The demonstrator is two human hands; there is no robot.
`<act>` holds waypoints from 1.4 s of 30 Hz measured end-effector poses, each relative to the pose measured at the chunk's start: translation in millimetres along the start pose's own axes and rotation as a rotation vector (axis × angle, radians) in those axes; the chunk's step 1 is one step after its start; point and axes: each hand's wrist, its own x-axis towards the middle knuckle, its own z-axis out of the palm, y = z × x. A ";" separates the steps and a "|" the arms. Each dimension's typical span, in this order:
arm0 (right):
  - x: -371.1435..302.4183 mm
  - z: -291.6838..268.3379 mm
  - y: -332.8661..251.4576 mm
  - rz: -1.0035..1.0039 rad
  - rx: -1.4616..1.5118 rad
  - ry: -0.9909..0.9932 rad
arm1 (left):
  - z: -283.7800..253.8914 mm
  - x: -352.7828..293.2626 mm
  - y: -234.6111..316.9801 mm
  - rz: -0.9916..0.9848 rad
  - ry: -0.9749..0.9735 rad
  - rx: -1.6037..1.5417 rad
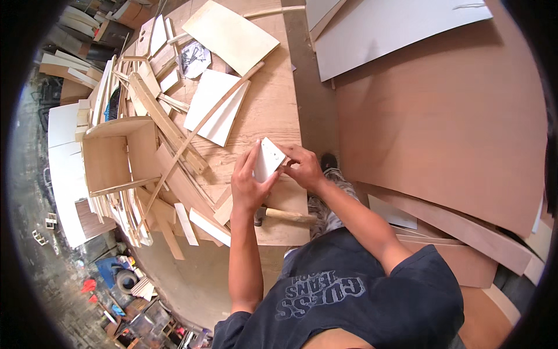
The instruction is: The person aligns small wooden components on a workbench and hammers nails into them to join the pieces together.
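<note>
Between my two hands, above the near part of the wooden worktable (273, 110), is a small white board piece (267, 158) with a few dark dots on its end face. My left hand (249, 183) grips it from the left, thumb along the lower edge and fingers behind. My right hand (303, 167) closes on its right edge, index finger on top; whether a small nail is in that pinch I cannot make out. Just below my hands a hammer (289, 216) with a wooden handle lies on the table, its dark head beside my left wrist.
White boards (216, 104) and a pale panel (231, 36) lie farther back, near a plastic bag of nails (194, 59). Wood strips (165, 119) and an open wooden box (107, 160) crowd the left. Large brown sheets (436, 128) stand at the right.
</note>
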 end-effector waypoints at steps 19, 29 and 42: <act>63.3 -18.3 -89.7 -0.272 0.146 0.068 | -54.5 46.5 74.3 -0.175 0.143 0.241; 64.3 8.9 -182.1 -0.504 0.189 -0.130 | -122.4 -19.2 91.1 -0.155 0.548 -0.010; 30.7 41.2 -259.8 -0.768 -0.287 -0.439 | -164.2 -105.1 77.3 0.008 0.734 -0.440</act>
